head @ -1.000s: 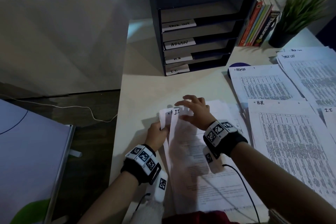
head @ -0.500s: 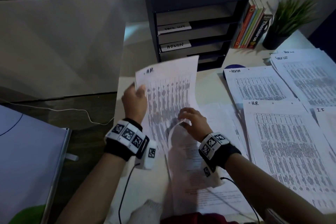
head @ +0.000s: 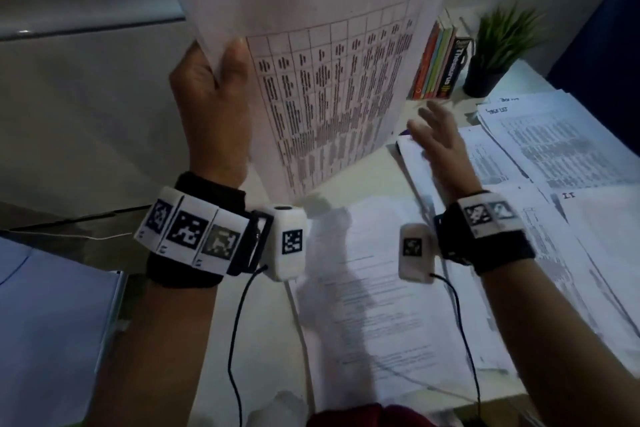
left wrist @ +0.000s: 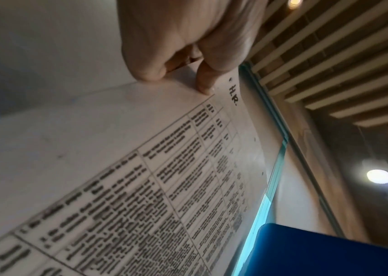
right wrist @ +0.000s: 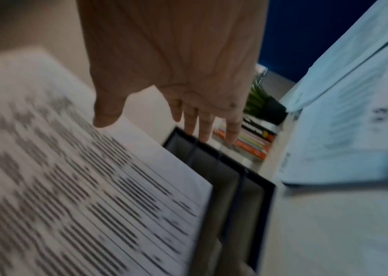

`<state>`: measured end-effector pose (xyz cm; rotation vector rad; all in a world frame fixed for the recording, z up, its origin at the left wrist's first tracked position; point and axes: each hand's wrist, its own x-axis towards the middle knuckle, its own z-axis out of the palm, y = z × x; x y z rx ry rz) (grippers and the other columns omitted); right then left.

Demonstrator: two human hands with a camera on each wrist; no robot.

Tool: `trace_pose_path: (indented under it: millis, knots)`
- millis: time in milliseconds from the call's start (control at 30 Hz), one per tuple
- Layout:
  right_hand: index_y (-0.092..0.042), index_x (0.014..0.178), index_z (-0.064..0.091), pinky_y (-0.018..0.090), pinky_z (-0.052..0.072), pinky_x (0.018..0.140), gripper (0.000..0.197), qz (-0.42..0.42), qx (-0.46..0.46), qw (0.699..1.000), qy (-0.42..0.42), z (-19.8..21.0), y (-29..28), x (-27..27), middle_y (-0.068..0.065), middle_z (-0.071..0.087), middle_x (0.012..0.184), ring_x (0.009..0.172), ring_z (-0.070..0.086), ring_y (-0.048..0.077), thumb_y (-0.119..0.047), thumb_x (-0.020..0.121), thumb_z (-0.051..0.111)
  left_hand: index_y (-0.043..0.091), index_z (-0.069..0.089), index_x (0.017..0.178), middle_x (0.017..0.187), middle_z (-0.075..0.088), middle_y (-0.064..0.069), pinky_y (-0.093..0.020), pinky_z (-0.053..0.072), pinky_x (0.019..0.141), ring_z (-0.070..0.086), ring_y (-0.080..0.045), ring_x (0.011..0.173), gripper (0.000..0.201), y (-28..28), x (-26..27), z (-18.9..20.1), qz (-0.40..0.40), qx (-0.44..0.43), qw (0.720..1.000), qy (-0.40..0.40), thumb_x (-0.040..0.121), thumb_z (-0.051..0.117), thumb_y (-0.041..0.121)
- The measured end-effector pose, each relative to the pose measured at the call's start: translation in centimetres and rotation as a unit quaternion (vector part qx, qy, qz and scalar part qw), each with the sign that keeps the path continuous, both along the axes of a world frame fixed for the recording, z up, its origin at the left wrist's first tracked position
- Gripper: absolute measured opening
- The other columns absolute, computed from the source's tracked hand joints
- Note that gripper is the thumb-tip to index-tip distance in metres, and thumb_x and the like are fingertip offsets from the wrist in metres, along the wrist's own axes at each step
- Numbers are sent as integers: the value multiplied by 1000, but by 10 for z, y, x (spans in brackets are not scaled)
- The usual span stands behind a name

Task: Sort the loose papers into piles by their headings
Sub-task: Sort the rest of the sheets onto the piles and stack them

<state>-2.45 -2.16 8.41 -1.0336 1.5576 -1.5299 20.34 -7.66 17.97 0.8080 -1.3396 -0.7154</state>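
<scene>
Left hand (head: 211, 87) pinching raised H.R. sheet (head: 332, 80); right hand (head: 438, 139) spread, seemingly empty, over table (head: 363, 180) papers.

Head view: looks forward and down over both wrists onto the desk (head: 349, 180). Left wrist view: close, looks up along the H.R. sheet (left wrist: 164, 168) toward the ceiling. Right wrist view: close, looks along the fingers toward books (right wrist: 254, 142) and plant (right wrist: 266, 108). All three share that sheet.

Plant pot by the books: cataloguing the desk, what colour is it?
Black plant pot, clearest in the head view.
</scene>
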Motion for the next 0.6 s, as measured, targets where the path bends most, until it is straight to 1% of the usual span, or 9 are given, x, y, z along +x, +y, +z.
trace_pose_path:
  millis: [67, 133, 167, 200, 267, 367, 433, 500, 600]
  knots:
    - [-7, 117, 54, 6, 43, 67, 31, 19, -45, 999, -8, 24, 15, -21, -3, 67, 101, 88, 61, -3, -14, 88, 59, 21, 61, 81, 69, 68, 18, -24, 51, 68, 63, 0, 72, 19, 6, -25, -10, -31, 72, 996, 40, 89, 49, 10]
    - [-7, 91, 61, 8, 44, 62, 9, 22, -62, 998, 13, 32, 31, -40, -8, 69, 70, 67, 63, 1, 0, 88, 55, 18, 62, 87, 83, 70, 8, -31, 55, 75, 65, -10, 83, 16, 11, -54, -26, -69, 152, 983, 76, 90, 49, 10]
    - [-9, 86, 60, 9, 44, 62, 9, 8, -60, 998, 16, 29, 40, -50, -7, 68, 67, 65, 63, 3, -1, 87, 57, 15, 62, 90, 90, 69, -1, -38, 55, 81, 65, -17, 89, 13, 13, -67, -35, -85, 195, 973, 88, 90, 49, 11]
    - [-12, 88, 61, 10, 44, 63, 5, -16, -50, 998, 17, 24, 48, -59, -6, 68, 74, 68, 62, 4, -8, 85, 60, 13, 62, 92, 96, 67, -8, -45, 53, 87, 63, -24, 93, 13, 17, -81, -44, -98, 234, 963, 91, 91, 49, 11]
    - [-17, 108, 58, 13, 43, 75, 32, -81, -8, 996, 33, 8, 64, -81, -2, 62, 107, 91, 58, 7, -26, 77, 65, 5, 61, 99, 99, 65, -13, -49, 51, 89, 62, -26, 93, 17, 27, -104, -58, -131, 287, 945, 85, 95, 46, 13]
    - [-26, 137, 36, 33, 34, 101, 76, -99, 102, 989, 39, -17, 87, -114, -1, 36, 145, 128, 37, 18, -44, 73, 71, 11, 60, 99, 86, 68, -2, -33, 55, 73, 65, -15, 79, 20, 44, -133, -68, -247, 308, 917, 63, 98, 40, 14]
    - [-31, 142, 27, 36, 28, 100, 95, -60, 130, 990, -3, -26, 100, -129, -1, 28, 150, 135, 29, 18, -55, 61, 70, 16, 60, 98, 84, 69, 3, -28, 55, 72, 65, -12, 79, 22, 53, -148, -67, -317, 311, 896, 27, 97, 39, 13]
    - [-29, 144, 22, 35, 25, 96, 100, -18, 122, 991, -56, -29, 109, -138, 1, 29, 150, 137, 28, 19, -50, 58, 69, 19, 65, 93, 83, 71, 7, -25, 56, 72, 66, -8, 78, 27, 59, -162, -66, -358, 317, 878, 25, 96, 40, 10]
    - [-25, 141, 28, 24, 35, 88, 124, 45, 109, 990, -77, -31, 115, -148, -3, 41, 136, 124, 41, 11, -65, 36, 78, 26, 75, 76, 78, 72, 9, -23, 57, 69, 67, -6, 74, 44, 65, -182, -63, -387, 337, 858, 40, 95, 39, 8]
